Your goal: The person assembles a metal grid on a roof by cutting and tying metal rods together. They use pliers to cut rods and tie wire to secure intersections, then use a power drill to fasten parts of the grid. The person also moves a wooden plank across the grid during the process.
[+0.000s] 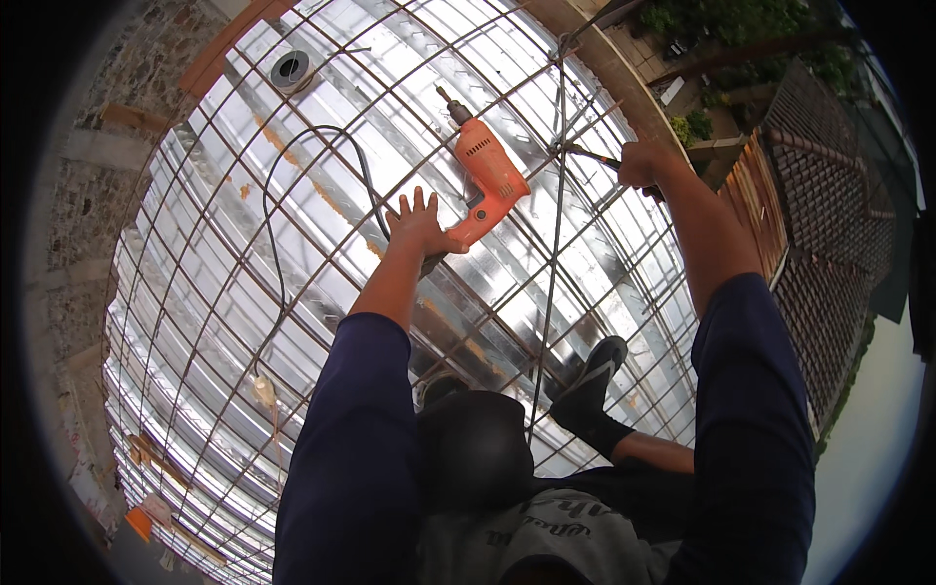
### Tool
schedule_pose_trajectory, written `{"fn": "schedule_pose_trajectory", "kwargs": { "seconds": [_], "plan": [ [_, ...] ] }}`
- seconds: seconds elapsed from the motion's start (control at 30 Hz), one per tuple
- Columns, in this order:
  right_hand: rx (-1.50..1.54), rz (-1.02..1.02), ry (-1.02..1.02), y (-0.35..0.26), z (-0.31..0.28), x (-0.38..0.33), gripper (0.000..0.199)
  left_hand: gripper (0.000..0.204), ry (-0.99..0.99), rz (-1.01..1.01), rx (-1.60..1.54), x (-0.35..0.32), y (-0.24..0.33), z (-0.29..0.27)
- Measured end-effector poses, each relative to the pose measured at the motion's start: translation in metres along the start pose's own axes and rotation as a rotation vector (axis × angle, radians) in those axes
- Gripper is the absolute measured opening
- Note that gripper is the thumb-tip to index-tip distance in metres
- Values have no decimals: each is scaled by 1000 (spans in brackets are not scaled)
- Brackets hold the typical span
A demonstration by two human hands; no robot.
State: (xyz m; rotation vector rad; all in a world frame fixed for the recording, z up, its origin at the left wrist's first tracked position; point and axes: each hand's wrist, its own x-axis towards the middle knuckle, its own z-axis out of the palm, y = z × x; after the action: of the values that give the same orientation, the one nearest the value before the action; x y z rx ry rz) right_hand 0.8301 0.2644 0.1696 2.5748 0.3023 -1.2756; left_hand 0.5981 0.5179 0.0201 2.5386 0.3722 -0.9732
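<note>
In my right hand [641, 168], closed round its handles, are dark pliers [597, 156]. Their jaws reach a crossing of the steel rebar mesh [558, 146], beside a long bar running toward my feet. My left hand [417, 226] rests on the mesh with its fingers spread. Its thumb lies by the handle end of an orange power drill [492, 177], perhaps touching it. The drill lies across the bars, chuck and bit pointing away from me. A black cord [276, 210] loops over the mesh left of my left hand.
Shiny corrugated metal decking [380, 88] lies beneath the mesh. A wire spool [292, 71] sits at the far left. My shod foot [589, 390] stands on the mesh. A stone wall [73, 244] borders the left; a tiled roof [819, 234] lies beyond the right edge.
</note>
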Motion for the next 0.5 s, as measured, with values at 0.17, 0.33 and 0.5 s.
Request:
{"fn": "schedule_pose_trajectory", "kwargs": {
  "seconds": [0.17,0.33,0.5],
  "plan": [
    [18,48,-5,-3,0,-7,20,71,193,189,-193,-30,91,-16],
    [-105,-67,56,3,7,4,22,77,22,420,-378,-6,176,-26],
    [-272,-51,145,6,15,7,27,39,241,352,-476,29,210,2]
  ]
}}
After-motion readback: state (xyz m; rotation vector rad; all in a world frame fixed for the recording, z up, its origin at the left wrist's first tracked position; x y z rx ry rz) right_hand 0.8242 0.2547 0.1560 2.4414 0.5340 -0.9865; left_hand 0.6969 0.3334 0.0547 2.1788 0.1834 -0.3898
